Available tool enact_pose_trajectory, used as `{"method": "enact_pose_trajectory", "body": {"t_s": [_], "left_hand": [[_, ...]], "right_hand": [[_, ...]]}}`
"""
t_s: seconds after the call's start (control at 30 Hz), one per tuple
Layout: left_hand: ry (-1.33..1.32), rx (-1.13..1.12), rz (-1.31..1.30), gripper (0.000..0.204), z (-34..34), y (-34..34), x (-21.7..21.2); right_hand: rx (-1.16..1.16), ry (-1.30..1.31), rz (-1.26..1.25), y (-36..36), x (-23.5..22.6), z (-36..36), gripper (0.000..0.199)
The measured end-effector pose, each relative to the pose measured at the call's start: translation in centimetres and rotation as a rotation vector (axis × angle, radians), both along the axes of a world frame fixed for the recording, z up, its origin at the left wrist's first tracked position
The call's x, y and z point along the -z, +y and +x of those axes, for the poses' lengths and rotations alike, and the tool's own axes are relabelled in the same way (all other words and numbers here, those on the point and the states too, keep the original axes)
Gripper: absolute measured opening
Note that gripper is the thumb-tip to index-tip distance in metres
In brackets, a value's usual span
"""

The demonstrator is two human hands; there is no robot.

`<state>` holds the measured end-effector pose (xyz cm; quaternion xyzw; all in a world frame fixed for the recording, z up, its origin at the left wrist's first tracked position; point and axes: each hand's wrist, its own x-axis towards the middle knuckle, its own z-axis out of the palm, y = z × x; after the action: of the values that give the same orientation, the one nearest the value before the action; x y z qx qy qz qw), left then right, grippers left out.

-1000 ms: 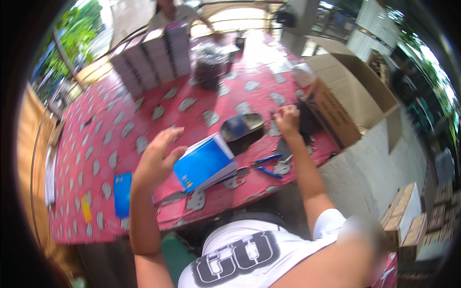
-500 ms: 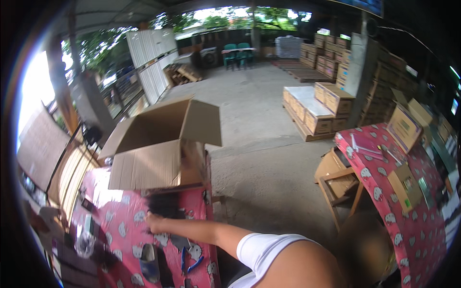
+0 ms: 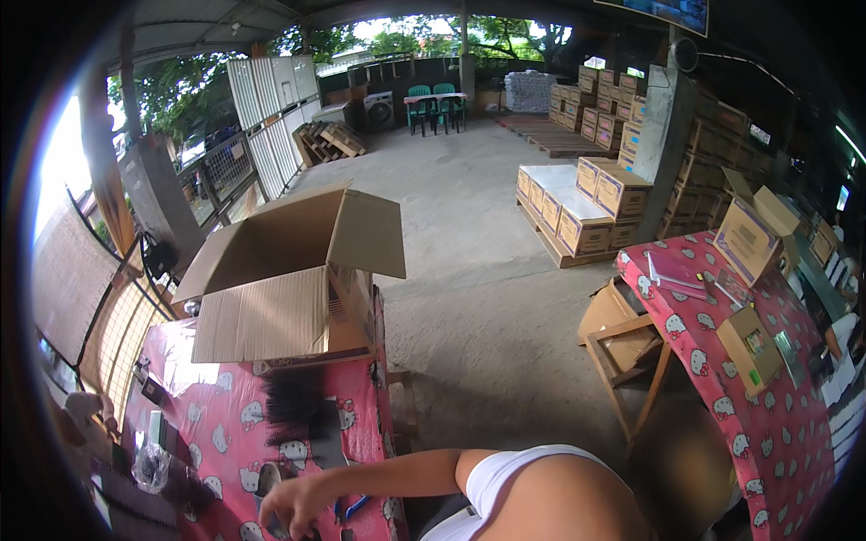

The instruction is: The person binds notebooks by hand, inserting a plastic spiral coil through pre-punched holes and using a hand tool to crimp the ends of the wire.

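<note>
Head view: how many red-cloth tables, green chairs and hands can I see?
Red-cloth tables: 2
Green chairs: 2
Hands, only the right hand: 1
Total: 5

A large brown cardboard box (image 3: 289,279) stands open on the red patterned table at left, flaps raised. Stacks of tan and white cartons (image 3: 582,203) sit on a pallet on the concrete floor, with taller carton stacks (image 3: 713,153) behind them. On the right-hand table stand an open purple-printed carton (image 3: 753,236) and a small brown box (image 3: 749,347)
</note>
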<state>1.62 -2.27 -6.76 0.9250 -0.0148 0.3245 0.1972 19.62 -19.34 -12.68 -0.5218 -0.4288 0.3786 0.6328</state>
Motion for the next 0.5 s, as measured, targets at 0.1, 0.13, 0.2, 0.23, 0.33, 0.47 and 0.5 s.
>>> {"method": "enact_pose_trajectory", "body": {"t_s": [0.1, 0.13, 0.2, 0.23, 0.33, 0.47, 0.5], "left_hand": [[-0.015, -0.059, 0.015, 0.027, -0.6, 0.7, 0.2], [-0.015, -0.093, 0.024, 0.028, -1.4, 1.3, 0.2], [-0.030, -0.171, 0.021, 0.029, -2.3, 2.3, 0.8], [-0.030, -0.223, 0.015, 0.029, -2.6, 2.5, 1.3], [-0.009, -0.306, -0.037, 0.032, -2.4, 2.3, 2.2], [-0.072, -0.360, -0.101, 0.025, -0.1, -0.7, 1.2], [-0.041, -0.402, -0.128, 0.024, -0.9, -0.7, 1.1]], "right_hand": [[-0.181, -0.059, -0.023, 3.1, 0.3, -2.3, 0.107], [-0.204, -0.029, 0.025, 4.3, 0.2, -3.3, 0.111], [-0.285, 0.090, 0.074, 5.6, -0.2, -6.1, 0.110], [-0.348, 0.188, 0.066, 5.9, -0.4, -7.7, 0.105], [-0.350, 0.064, -0.054, 5.2, 0.5, -6.2, 0.089], [0.065, -0.215, -0.012, 0.2, -2.6, -1.5, 0.039], [0.160, -0.331, 0.087, 0.3, -3.7, -1.7, 0.034]]}}
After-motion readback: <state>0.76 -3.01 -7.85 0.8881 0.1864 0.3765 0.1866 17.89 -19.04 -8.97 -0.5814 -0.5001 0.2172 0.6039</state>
